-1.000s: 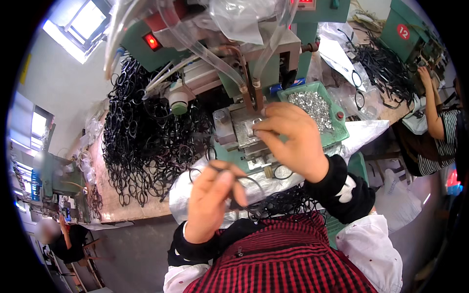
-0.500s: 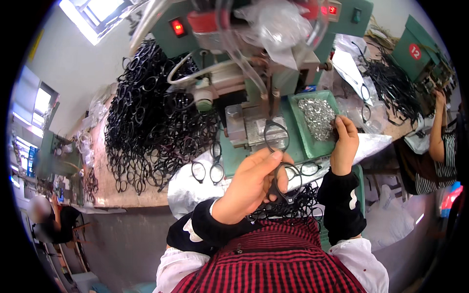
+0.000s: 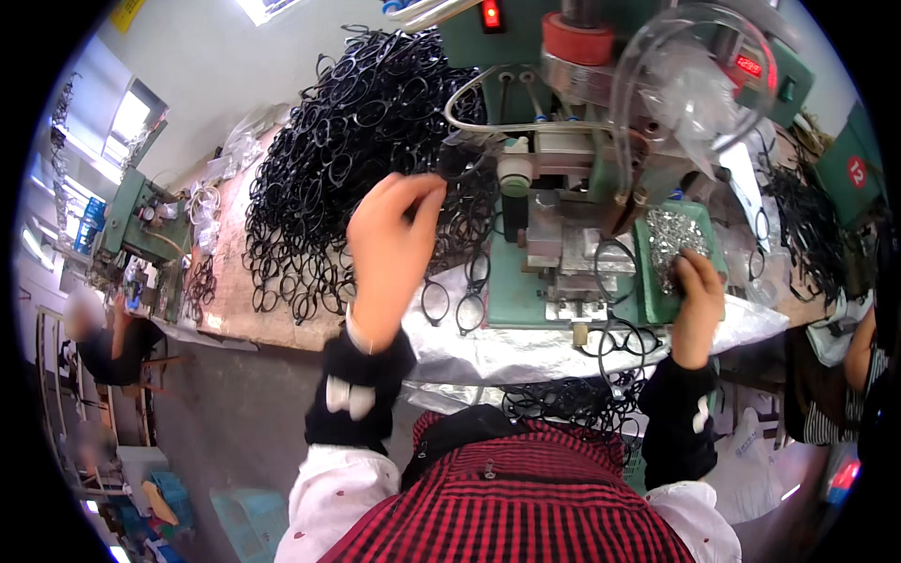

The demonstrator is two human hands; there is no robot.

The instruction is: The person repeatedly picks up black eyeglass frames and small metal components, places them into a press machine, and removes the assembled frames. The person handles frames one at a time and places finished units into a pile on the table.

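My left hand [image 3: 389,253] is raised in front of a large heap of black eyeglass frames [image 3: 328,159]. Its fingers are curled toward the thumb; a smeared dark shape lies by the fingertips, and I cannot make out what they hold. At the green press [image 3: 511,291], one eyeglass frame [image 3: 615,349] hangs at the metal fixture [image 3: 577,281], one rim above the other, with neither hand on it. My right hand [image 3: 699,314] pinches at the near right part of a green tray [image 3: 663,308] of small silvery metal parts [image 3: 674,242]; anything between its fingertips is hidden.
Loose eyeglass frames [image 3: 469,310] lie on silvery sheeting [image 3: 507,357] along the table edge. More frames [image 3: 554,399] gather below, near my lap. Clear tubing [image 3: 619,103] loops before the press. Dark strips [image 3: 807,225] lie at right. Other people sit at far left and far right.
My left hand has let go of the eyeglass frame at the fixture and moved left to the heap. My right hand stays at the tray, its fingers now over the parts. The view has shifted.
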